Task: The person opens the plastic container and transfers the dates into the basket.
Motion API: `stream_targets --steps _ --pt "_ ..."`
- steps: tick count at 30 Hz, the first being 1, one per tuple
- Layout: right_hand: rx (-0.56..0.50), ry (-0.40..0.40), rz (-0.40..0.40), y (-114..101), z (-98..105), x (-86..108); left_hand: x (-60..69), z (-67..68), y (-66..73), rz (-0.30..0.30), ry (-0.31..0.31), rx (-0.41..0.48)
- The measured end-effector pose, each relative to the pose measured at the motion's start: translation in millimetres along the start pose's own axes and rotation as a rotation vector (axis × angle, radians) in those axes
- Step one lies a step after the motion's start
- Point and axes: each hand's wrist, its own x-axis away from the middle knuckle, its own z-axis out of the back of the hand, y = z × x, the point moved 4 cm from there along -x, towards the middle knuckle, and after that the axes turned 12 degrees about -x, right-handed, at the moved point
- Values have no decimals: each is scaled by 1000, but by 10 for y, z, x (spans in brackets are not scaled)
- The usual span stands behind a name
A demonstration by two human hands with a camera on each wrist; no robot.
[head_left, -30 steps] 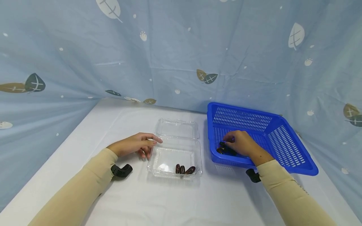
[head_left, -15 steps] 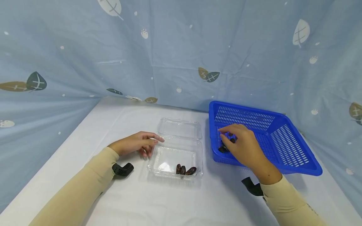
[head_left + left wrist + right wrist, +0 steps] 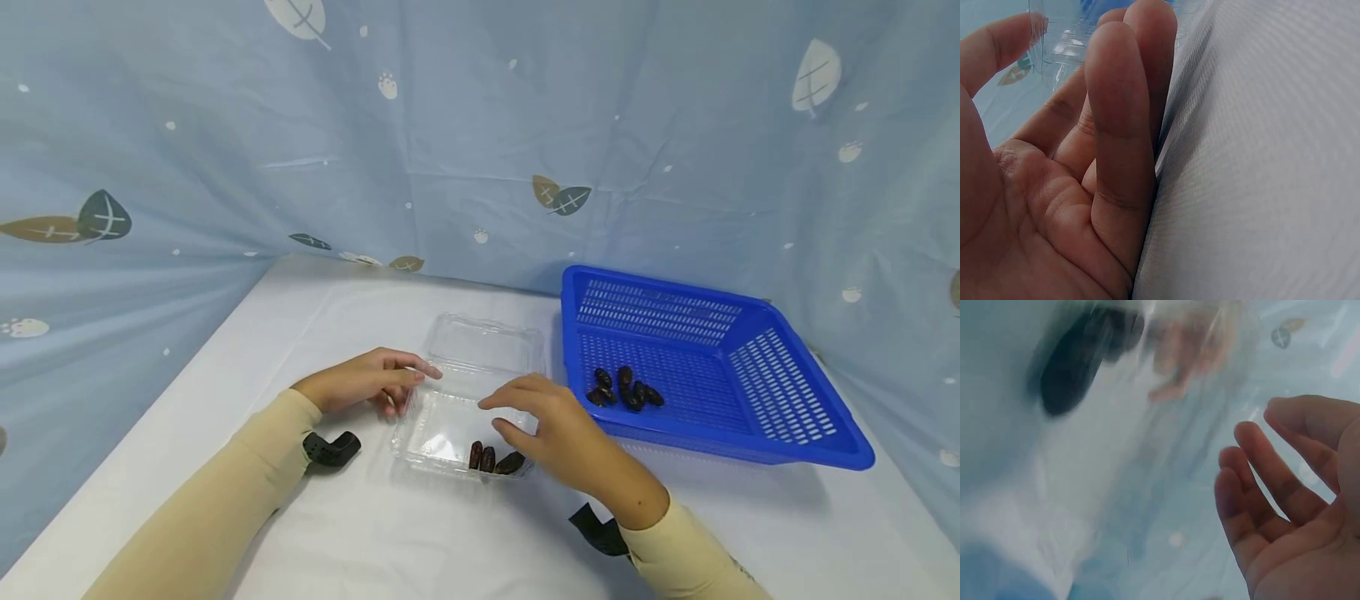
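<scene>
A clear plastic clamshell box (image 3: 450, 417) lies with its lid (image 3: 487, 343) folded back on the white table. Three dark brown dates, one of them upright-looking at the left (image 3: 476, 455), sit along its front right side. At the box's left rim rests my left hand (image 3: 367, 383), fingers loosely bent; in the left wrist view its thumb side meets the clear plastic. Over the box's right side hovers my right hand (image 3: 551, 429), thumb and fingers apart. The right wrist view shows nothing between the fingers (image 3: 1285, 487). More dates (image 3: 633, 392) lie in the blue basket.
The blue perforated basket (image 3: 750, 450) stands right of the box, its dates gathered at the left end. A blue leaf-patterned curtain (image 3: 450, 125) closes off the back. Black wrist mounts (image 3: 330, 450) sit under both forearms.
My right hand has come out of the blue basket and moved left over the clear box, uncovering the dates in the basket. My left hand has stayed at the box's rim.
</scene>
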Motion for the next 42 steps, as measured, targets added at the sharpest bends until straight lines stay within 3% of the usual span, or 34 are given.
stream_targets --steps 9,17,22,27,33,42 --pt "-90 -182 -106 132 -270 -86 -37 -10 29 -16 -5 -6" --pt "-6 -320 -99 230 -362 -105 -19 10 33 -12 0 -1" --pt "50 -332 -86 243 -384 -125 -7 25 29 -4 4 -6" --pt "125 -342 -129 268 -404 -123 -25 24 31 -5 3 -13" --pt "142 -349 -175 277 -428 -116 -21 12 25 -8 -1 -6" --pt "141 -320 -154 267 -464 -107 -1 4 -3 -1 4 -3"
